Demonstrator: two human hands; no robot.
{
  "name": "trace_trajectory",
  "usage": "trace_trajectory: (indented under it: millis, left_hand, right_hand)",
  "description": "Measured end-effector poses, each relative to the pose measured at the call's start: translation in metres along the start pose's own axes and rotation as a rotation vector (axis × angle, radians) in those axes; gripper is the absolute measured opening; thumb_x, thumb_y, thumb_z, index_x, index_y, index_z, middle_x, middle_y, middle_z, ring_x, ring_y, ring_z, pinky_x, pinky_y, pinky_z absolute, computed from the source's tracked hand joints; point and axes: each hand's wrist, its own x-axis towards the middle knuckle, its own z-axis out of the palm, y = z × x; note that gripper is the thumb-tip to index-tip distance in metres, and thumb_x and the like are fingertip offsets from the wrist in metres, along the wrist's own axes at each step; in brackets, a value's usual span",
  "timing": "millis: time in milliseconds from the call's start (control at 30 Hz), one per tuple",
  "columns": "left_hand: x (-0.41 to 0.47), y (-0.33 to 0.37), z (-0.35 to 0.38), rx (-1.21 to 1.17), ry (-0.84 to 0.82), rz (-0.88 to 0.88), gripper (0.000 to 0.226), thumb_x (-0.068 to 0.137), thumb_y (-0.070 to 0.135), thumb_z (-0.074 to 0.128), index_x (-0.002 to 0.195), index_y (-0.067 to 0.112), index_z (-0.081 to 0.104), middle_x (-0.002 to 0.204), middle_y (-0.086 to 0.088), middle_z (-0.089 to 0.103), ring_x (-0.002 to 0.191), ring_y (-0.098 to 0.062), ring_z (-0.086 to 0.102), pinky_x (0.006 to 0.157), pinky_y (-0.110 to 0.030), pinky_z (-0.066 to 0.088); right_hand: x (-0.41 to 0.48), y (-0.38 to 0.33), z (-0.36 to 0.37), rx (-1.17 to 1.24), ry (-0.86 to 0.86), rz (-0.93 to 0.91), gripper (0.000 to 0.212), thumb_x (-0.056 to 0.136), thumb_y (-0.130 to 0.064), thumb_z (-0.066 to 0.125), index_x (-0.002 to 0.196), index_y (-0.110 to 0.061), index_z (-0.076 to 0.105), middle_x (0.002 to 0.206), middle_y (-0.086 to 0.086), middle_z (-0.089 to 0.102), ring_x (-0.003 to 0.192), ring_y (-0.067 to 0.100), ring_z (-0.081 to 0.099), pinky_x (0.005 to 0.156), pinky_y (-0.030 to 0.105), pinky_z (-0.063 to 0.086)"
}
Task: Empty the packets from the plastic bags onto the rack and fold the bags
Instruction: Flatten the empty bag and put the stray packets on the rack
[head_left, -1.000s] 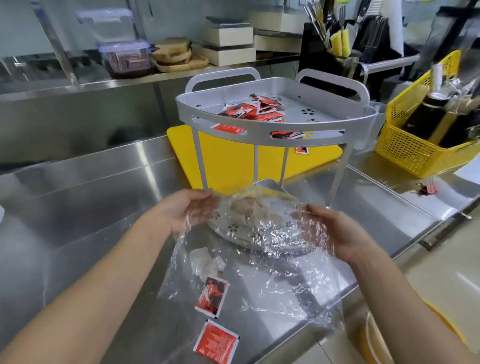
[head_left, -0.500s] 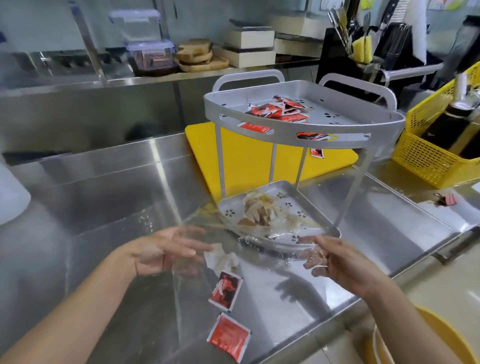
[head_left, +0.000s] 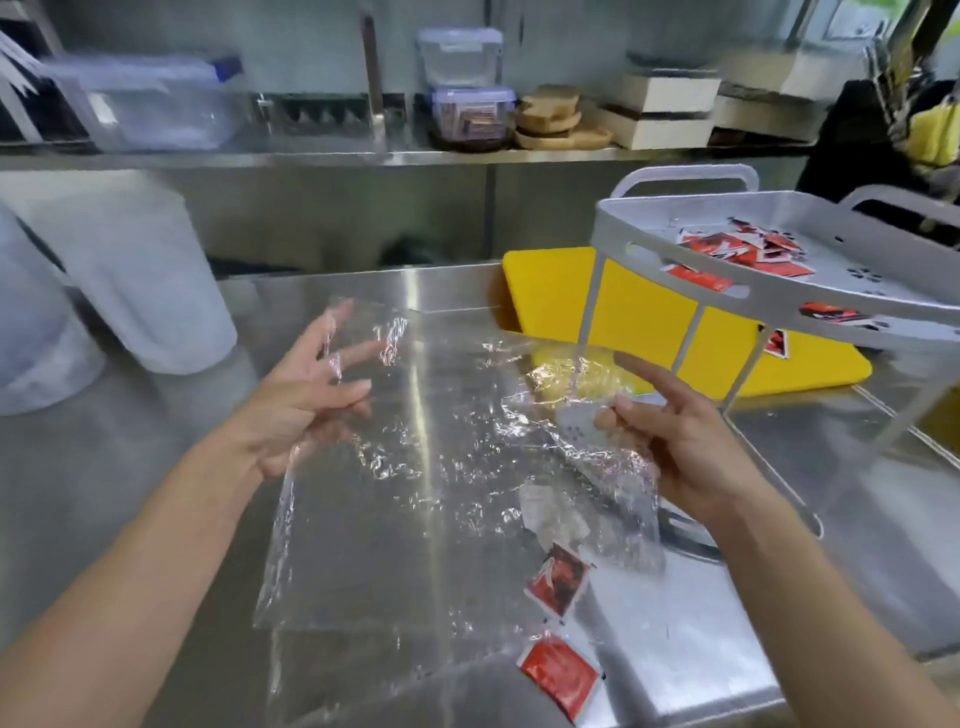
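A clear plastic bag (head_left: 415, 467) is stretched out flat above the steel counter between both hands. My left hand (head_left: 306, 405) has its fingers spread against the bag's left edge. My right hand (head_left: 685, 441) pinches the bag's right edge between thumb and fingers. The grey two-tier rack (head_left: 727, 291) stands at the right, with several red packets (head_left: 737, 249) on its top tray. Two red packets (head_left: 558, 579) (head_left: 561, 675) lie on the counter below the bag, near the front edge.
A yellow cutting board (head_left: 644, 312) lies under the rack. A white tub (head_left: 130, 270) stands at the left. The back shelf (head_left: 363, 153) holds clear containers, wooden boards and boxes. The counter's front edge runs close below the packets.
The bag has been pulled out wide and flat, and my left hand has swung out to the left. The view has turned left, so the rack now sits at the right.
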Motion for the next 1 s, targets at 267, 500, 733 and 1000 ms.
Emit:
trace_trajectory:
  millis: [267,500,733,1000]
  left_hand:
    - [-0.043,-0.074,-0.059,0.144,0.494,-0.123,0.081,0.078,-0.013,0.059,0.131,0.040,0.028,0.076,-0.012,0.061,0.040,-0.009,0.059,0.036,-0.023,0.049]
    - [-0.057,-0.132,-0.080,0.528,0.456,-0.284,0.024,0.081,0.003,0.065,0.098,0.021,0.065,0.105,-0.007,0.054,0.084,-0.016,0.054,0.073,-0.024,0.044]
    - [-0.057,-0.151,-0.074,1.116,0.280,-0.406,0.071,0.081,0.043,0.062,0.142,0.021,0.032,0.144,-0.003,0.030,0.134,-0.025,0.023,0.109,-0.036,0.019]
    - [-0.055,-0.155,-0.067,1.293,0.339,-0.441,0.068,0.082,0.057,0.053,0.142,0.037,0.028,0.156,-0.014,-0.008,0.144,-0.031,-0.006,0.113,-0.046,0.008]
  right_hand:
    - [0.033,0.085,0.057,-0.362,0.088,0.081,0.060,0.084,0.010,0.052,0.128,-0.029,0.041,0.051,0.008,0.059,0.029,0.008,0.044,0.031,0.015,0.031]
    - [0.049,0.134,0.082,-0.465,0.016,0.256,0.031,0.084,0.011,0.046,0.106,-0.002,0.064,0.075,0.015,0.062,0.042,0.009,0.054,0.039,0.014,0.040]
    - [0.047,0.153,0.087,-0.665,-0.050,0.241,0.011,0.086,-0.011,0.061,0.086,-0.003,0.069,0.077,0.016,0.063,0.053,0.012,0.054,0.044,0.011,0.039]
    - [0.054,0.175,0.079,-1.266,-0.157,0.118,0.023,0.088,-0.020,0.055,0.108,-0.013,0.063,0.114,0.010,0.062,0.103,0.027,0.059,0.081,0.027,0.041]
